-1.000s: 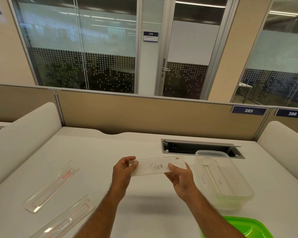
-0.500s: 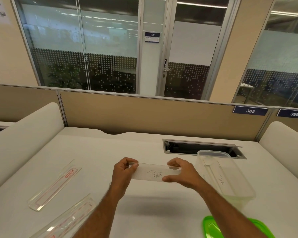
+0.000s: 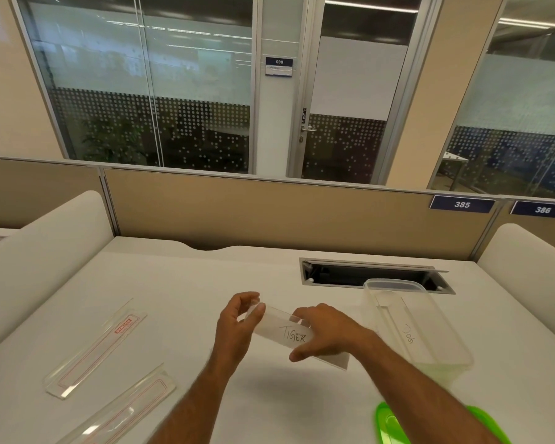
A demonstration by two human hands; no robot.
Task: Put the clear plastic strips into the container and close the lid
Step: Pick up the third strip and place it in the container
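**Tiger strip tilts toward the container**

Since the earlier frame the clear plastic strip lettered "TIGER" [image 3: 293, 336] has swung from level to slanted, its right end dipping. The left hand [image 3: 234, 328] pinches the far end in a fingertip grip; the right hand [image 3: 326, 331] clasps the middle from above. It looks light, stiff and slick (best taken by the edges). The clear rectangular plastic container [image 3: 455, 344] stands just beside on the white tabletop [image 3: 189, 283], one strip inside.
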